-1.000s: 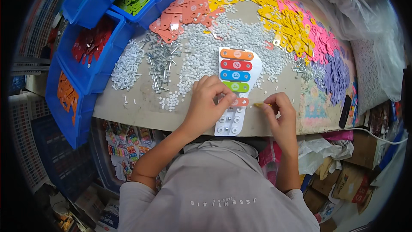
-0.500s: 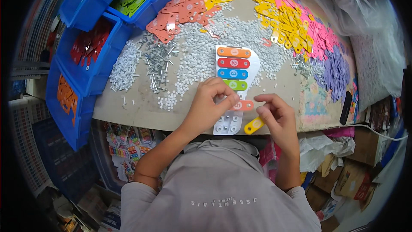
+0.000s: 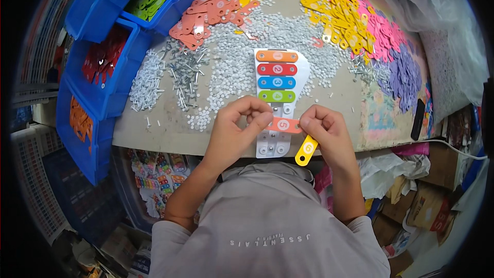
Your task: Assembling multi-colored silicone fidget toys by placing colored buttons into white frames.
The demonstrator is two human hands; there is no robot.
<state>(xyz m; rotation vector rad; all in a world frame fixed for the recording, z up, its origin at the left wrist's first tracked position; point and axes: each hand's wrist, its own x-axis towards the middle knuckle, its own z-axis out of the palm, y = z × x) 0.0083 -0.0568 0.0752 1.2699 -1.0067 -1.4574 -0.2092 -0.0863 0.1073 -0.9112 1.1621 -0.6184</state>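
Observation:
A white shaped plate [image 3: 300,67] lies near the table's front edge. Across its upper half sit flat bars with rounded ends: an orange bar [image 3: 267,56], a red bar [image 3: 266,69], a blue bar [image 3: 266,82] and a green bar [image 3: 266,96]. Below these, a salmon bar [image 3: 282,124] spans the plate, level with its bare pegs. My left hand [image 3: 234,129] pinches that bar's left end. At its right end, my right hand [image 3: 331,133] is closed with thumb and fingertips, and a yellow bar [image 3: 304,155] hangs down from the same grip.
Small white caps [image 3: 234,67] cover the table's middle, beside piles of white rivets [image 3: 144,85] and metal rivets [image 3: 186,74]. Salmon bars [image 3: 213,7], yellow bars [image 3: 339,25], pink bars [image 3: 381,38] and purple bars [image 3: 404,80] lie behind. Blue bins [image 3: 116,87] stand left; a black object [image 3: 418,118] lies right.
My right hand has moved left onto the salmon bar's right end, bringing the yellow bar along. My left hand has shifted left, uncovering more of the salmon bar.

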